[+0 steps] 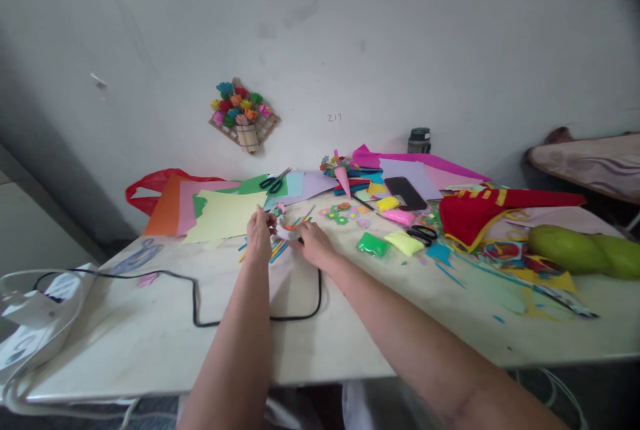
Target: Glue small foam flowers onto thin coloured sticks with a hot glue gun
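Over the middle of the table, my right hand (314,243) is closed around a white tool with an orange part, which looks like a glue gun (287,233). A black cord (260,318) runs up to that hand. Just left of it, my left hand (259,233) has its fingers bent together close to the tool's front; what they pinch is too small to make out. Small paper flowers (280,209) show just beyond the fingertips. Thin coloured paper strips (280,253) lie beneath both hands.
Coloured paper sheets (225,213) and scissors (275,182) lie at the back left. Rightward are paper flowers (343,213), clay packets (373,245), a phone (405,193), black-handled scissors (423,235), red cloth (465,217) and green fruit (565,250). A power strip (65,297) stands left.
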Available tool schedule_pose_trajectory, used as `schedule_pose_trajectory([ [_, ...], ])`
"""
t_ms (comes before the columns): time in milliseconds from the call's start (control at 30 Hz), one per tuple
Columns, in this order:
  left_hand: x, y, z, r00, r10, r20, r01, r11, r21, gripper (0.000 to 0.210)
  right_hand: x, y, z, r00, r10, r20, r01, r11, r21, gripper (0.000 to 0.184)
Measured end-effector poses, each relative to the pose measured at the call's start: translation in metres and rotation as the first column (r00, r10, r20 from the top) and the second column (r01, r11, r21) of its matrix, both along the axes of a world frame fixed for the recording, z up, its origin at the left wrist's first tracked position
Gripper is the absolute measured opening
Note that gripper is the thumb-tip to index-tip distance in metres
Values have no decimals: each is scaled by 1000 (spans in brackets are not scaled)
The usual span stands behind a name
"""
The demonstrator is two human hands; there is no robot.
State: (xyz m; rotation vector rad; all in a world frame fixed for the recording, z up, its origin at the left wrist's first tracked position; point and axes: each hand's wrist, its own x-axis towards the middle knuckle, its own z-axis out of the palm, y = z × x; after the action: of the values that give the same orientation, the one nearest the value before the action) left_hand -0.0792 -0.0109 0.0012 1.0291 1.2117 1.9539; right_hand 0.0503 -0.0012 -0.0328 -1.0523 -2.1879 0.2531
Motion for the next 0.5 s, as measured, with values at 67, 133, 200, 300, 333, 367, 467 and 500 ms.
schedule_pose_trajectory([
  [67,-3,1,0,993,110,-33,-109,994,16,41,-6,-3,2,997,-41,67,43,999,-21,35],
  [133,-7,2,-1,977,207,-42,-206,978,30,42,-10,-3,4,988,-80,131,86,995,-42,32],
  [200,-10,4,-3,957,276,-89,-274,961,27,42,-12,-1,6,978,-100,182,108,993,-40,29],
  [300,-11,6,-8,927,288,-240,-300,954,-15,42,-15,1,4,979,-112,173,113,994,4,28],
  [333,-11,6,-10,921,261,-289,-285,958,-42,40,-16,2,3,981,-113,155,111,994,17,28],
  [367,-10,7,-12,914,223,-339,-263,962,-74,39,-16,2,2,985,-109,137,107,994,23,29],
  [467,-7,10,-19,840,111,-531,-236,956,-173,33,-15,7,1,990,-89,106,94,994,-46,29],
  [500,-7,11,-20,794,85,-603,-252,947,-199,32,-13,10,1,991,-88,105,98,991,-90,29],
])
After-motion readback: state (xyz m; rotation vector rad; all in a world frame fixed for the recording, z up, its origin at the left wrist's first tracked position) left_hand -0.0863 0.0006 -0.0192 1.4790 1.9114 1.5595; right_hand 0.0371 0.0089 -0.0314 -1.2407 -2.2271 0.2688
